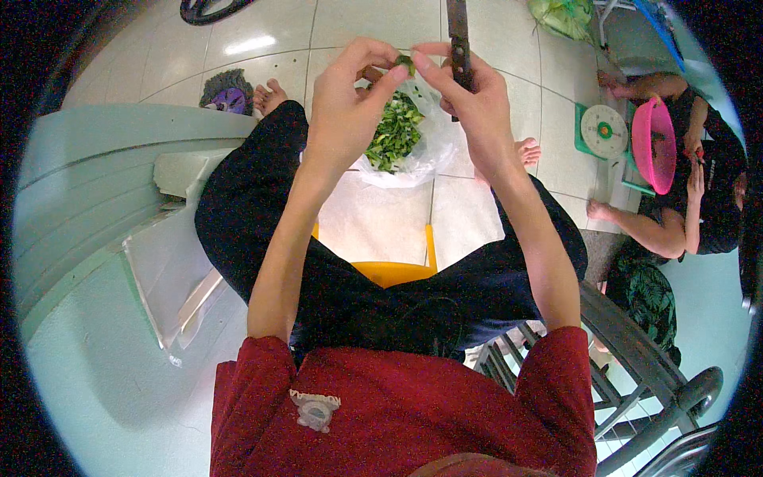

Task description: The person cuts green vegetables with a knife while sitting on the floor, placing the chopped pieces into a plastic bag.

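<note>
Between the thumb and fingers of my left hand is a small dark green piece of vegetable. My right hand grips a knife by its dark riveted handle, with the blade pointing away from me. The right thumb and forefinger reach close to the green piece; whether they touch it I cannot tell. Below both hands a clear plastic bag lies open on the floor. Chopped green vegetable pieces fill its middle, partly hidden by my left hand.
A yellow stool shows beneath me on the tiled floor. Another person sits at right, near a pink basket and a dial scale. A green plastic bag lies beyond. Dark metal railings stand close on my right.
</note>
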Action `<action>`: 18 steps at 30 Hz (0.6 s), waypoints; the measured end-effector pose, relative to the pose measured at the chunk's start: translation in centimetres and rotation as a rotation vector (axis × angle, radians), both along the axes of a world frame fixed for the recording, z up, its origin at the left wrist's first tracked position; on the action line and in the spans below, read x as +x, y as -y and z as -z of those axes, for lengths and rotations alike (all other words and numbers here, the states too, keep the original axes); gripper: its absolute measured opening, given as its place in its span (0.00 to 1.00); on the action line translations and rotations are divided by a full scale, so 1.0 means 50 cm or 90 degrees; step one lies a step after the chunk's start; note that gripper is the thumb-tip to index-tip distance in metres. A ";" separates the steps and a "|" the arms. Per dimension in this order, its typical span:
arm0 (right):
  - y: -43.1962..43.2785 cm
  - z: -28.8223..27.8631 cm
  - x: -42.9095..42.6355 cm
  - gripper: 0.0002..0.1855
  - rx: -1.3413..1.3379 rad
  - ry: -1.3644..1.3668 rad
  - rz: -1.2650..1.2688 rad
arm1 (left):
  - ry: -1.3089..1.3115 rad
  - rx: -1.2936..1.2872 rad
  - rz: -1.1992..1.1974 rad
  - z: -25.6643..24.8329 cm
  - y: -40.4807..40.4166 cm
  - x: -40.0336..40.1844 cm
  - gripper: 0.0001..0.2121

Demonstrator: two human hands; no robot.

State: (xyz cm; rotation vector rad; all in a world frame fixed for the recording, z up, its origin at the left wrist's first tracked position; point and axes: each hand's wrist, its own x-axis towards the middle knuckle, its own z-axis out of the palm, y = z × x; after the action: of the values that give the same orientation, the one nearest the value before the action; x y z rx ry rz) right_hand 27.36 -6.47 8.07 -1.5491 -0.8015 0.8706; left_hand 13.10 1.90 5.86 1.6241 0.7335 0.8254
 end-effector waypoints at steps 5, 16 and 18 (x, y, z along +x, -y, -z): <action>0.001 0.003 0.004 0.12 -0.027 -0.016 0.004 | -0.014 0.026 0.000 0.003 0.005 0.001 0.11; 0.005 0.015 0.000 0.11 0.029 -0.220 0.015 | 0.043 -0.133 0.092 -0.017 0.007 0.011 0.09; 0.001 0.015 -0.011 0.11 0.035 -0.223 0.023 | 0.070 -0.139 0.083 -0.021 0.013 0.014 0.10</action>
State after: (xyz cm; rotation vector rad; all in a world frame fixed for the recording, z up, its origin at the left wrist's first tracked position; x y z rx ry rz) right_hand 26.79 -6.53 7.32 -1.3102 -0.5369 1.0480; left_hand 13.80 1.23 6.91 1.4045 0.6118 0.7093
